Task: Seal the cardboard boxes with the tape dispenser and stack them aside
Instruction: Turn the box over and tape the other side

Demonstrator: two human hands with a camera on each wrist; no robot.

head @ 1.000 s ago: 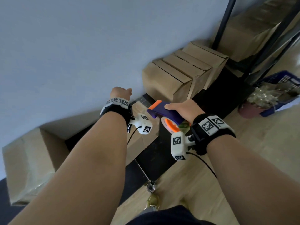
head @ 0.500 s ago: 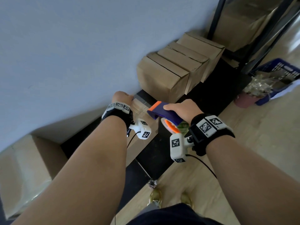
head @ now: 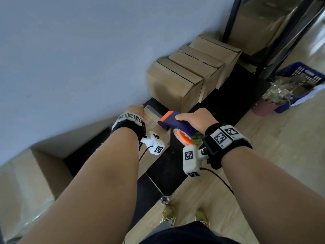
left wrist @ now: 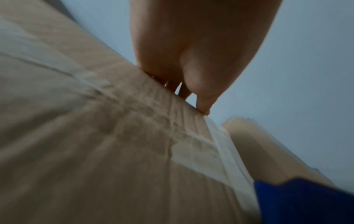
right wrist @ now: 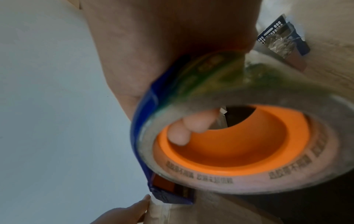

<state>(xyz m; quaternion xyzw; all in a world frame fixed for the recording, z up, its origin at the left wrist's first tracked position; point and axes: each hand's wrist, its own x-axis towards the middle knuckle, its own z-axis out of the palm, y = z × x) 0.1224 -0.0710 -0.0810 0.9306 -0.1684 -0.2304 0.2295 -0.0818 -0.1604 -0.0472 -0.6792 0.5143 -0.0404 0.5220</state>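
Left hand (head: 134, 110) slid to box (head: 154, 136) far edge (fingers curled over); right hand (head: 194, 118) grips tape dispenser (head: 177, 123).

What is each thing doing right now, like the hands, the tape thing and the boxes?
left hand: fingers hooked over the far edge of the box.
right hand: grips the tape dispenser.
tape dispenser: on the box top, tape laid ahead of it.
box: flaps shut, partly taped.
three boxes: standing by the wall.
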